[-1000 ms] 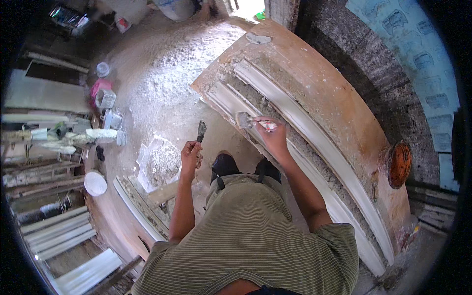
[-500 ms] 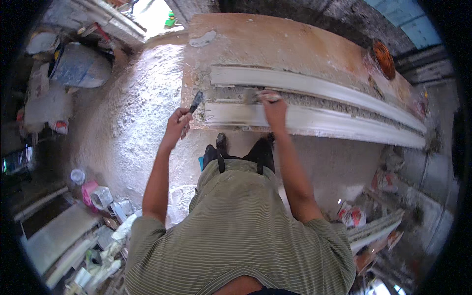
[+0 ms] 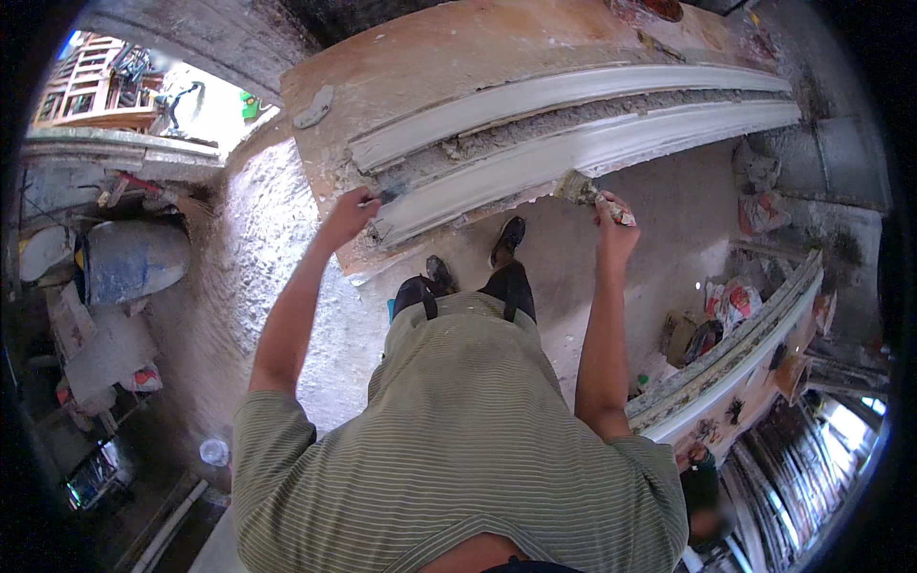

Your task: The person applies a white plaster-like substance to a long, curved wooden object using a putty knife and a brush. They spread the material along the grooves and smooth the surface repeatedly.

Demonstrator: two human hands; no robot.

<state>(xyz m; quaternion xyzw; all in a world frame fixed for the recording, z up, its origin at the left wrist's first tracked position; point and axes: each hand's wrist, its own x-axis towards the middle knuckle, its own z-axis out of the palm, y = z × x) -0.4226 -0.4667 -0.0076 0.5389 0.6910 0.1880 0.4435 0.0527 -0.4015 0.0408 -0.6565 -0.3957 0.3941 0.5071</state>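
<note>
My right hand [image 3: 616,218] grips a wide paintbrush [image 3: 576,187] with pale bristles and a smeared handle. The brush is at the near edge of the closer white plaster moulding [image 3: 497,174]. At the left end of that moulding, my left hand [image 3: 349,218] is closed on a small dark putty knife [image 3: 392,193], its blade pointing over the moulding. Behind lies a second long white moulding [image 3: 535,95], parallel to the first. Rough grey plaster [image 3: 516,129] fills the strip between them. Both mouldings rest on a brown board table [image 3: 401,81].
A blue plastic barrel [image 3: 138,260] lies to the left beside a dusty floor [image 3: 272,210]. On the right, another table carries a white moulding [image 3: 735,334], with bags [image 3: 734,301] next to it. At the lower right a person [image 3: 705,487] is partly visible.
My view has turned to the right. The paintbrush has moved right and toward me, from over the mouldings to the near edge. The putty knife stays by the mouldings' left end.
</note>
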